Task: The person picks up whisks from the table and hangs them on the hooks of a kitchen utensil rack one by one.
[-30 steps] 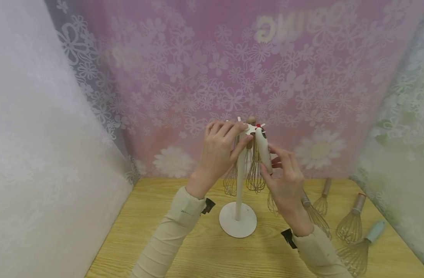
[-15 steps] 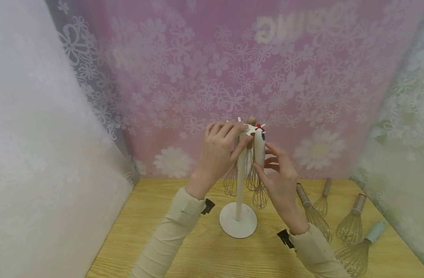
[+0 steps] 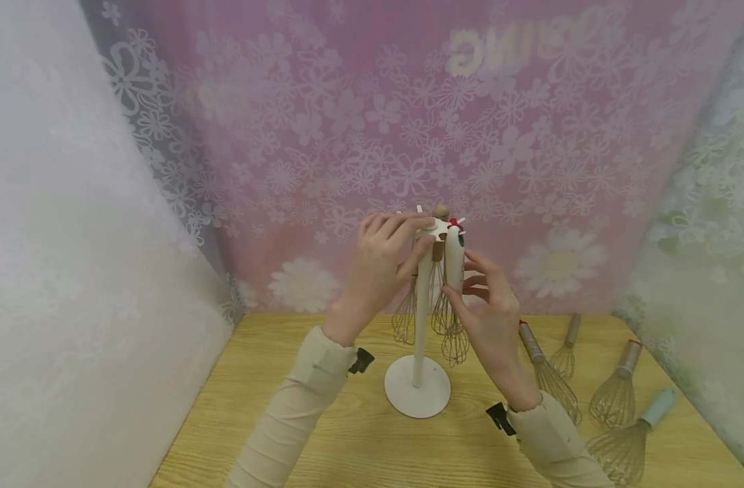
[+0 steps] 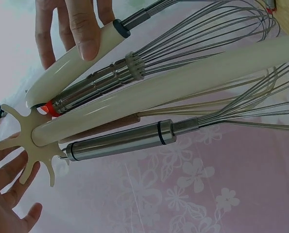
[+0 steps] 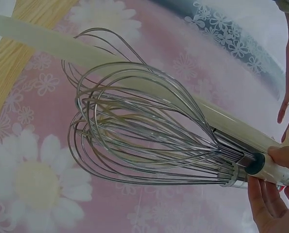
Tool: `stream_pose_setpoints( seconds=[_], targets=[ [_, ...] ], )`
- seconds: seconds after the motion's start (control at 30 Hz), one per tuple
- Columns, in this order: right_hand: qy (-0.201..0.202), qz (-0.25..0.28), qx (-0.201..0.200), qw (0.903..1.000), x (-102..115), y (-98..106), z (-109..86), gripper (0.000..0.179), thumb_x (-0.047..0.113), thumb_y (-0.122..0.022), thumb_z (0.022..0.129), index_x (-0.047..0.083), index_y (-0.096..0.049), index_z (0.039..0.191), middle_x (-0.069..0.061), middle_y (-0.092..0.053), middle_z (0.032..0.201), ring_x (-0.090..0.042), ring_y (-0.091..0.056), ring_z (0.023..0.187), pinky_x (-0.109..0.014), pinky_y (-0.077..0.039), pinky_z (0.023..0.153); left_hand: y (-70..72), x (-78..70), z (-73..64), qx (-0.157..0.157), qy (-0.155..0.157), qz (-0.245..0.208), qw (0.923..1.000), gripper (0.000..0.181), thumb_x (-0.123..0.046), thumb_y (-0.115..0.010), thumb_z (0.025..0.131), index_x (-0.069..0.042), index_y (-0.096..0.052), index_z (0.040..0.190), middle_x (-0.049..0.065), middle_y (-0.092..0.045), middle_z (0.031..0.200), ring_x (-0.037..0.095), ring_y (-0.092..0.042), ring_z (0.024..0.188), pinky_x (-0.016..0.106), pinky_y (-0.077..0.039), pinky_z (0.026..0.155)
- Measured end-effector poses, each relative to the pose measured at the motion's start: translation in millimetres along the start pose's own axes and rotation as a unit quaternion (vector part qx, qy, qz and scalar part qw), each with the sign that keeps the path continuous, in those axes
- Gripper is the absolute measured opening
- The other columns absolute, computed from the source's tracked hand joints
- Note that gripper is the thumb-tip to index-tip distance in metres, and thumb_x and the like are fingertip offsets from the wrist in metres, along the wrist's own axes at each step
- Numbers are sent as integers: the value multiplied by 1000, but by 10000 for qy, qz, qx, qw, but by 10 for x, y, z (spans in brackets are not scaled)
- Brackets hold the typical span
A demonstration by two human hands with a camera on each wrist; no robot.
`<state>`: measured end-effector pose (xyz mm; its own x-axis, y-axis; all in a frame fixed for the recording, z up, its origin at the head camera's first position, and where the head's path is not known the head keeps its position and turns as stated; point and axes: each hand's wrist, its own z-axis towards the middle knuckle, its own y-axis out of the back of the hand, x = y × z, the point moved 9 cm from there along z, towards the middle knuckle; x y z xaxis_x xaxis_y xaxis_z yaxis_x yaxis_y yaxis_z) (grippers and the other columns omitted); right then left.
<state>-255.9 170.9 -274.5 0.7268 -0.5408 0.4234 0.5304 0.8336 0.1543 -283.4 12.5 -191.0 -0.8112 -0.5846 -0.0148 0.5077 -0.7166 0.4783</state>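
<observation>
A white whisk stand (image 3: 421,318) rises from a round base, with a star-shaped hook top (image 4: 32,141). My left hand (image 3: 375,264) is at that top, fingers extended over it and thumb below; firm contact cannot be made out. My right hand (image 3: 497,308) pinches the white handle of a whisk (image 3: 454,261) between thumb and fingers. This whisk hangs wires down at the stand's right side, its handle end up by the hooks. Beside it hang a steel-handled whisk (image 4: 93,85) with a red end, another steel-handled whisk (image 4: 120,141) and a brown-handled whisk (image 3: 438,252).
Several whisks lie at the right of the wooden table (image 3: 256,407), among them a red-tipped whisk (image 3: 549,373), a small whisk (image 3: 565,352) and one with a light blue handle (image 3: 628,444). Floral cloth walls (image 3: 347,135) enclose the back and sides.
The white-handled whisk has swung left and more upright against the stand, my right hand moving with it. My left hand has lately shifted slightly left, its thumb drawing back from the hooks.
</observation>
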Motion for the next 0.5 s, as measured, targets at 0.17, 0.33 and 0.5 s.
stream_pose_setpoints(
  seconds=[0.17, 0.33, 0.5],
  targets=[
    [32, 14, -10, 10000, 5, 8, -2, 71, -7, -86, 75, 2, -57, 139, -18, -67, 114, -26, -68, 83, -13, -53, 81, -3, 89, -16, -198, -29, -386, 9991, 27, -26, -58, 104, -12, -70, 123, 4, -71, 122, 23, -60, 109, 41, -41, 104],
    [29, 57, 11, 10000, 17, 9, 0, 72, -8, -86, 74, 2, -57, 139, -18, -67, 113, -26, -68, 83, -13, -54, 81, -10, 189, -13, -285, -69, -652, 9974, 45, -38, -36, 111, -10, -70, 123, 6, -70, 125, 24, -61, 112, 40, -42, 102],
    [-29, 55, 31, 10000, 2, 5, 0, 72, -8, -86, 74, 2, -57, 139, -18, -67, 113, -27, -68, 83, -13, -54, 81, -53, 248, -24, -46, -84, -792, 9968, 56, -45, -27, 111, -12, -70, 123, 5, -70, 125, 23, -60, 115, 38, -42, 106]
  ],
)
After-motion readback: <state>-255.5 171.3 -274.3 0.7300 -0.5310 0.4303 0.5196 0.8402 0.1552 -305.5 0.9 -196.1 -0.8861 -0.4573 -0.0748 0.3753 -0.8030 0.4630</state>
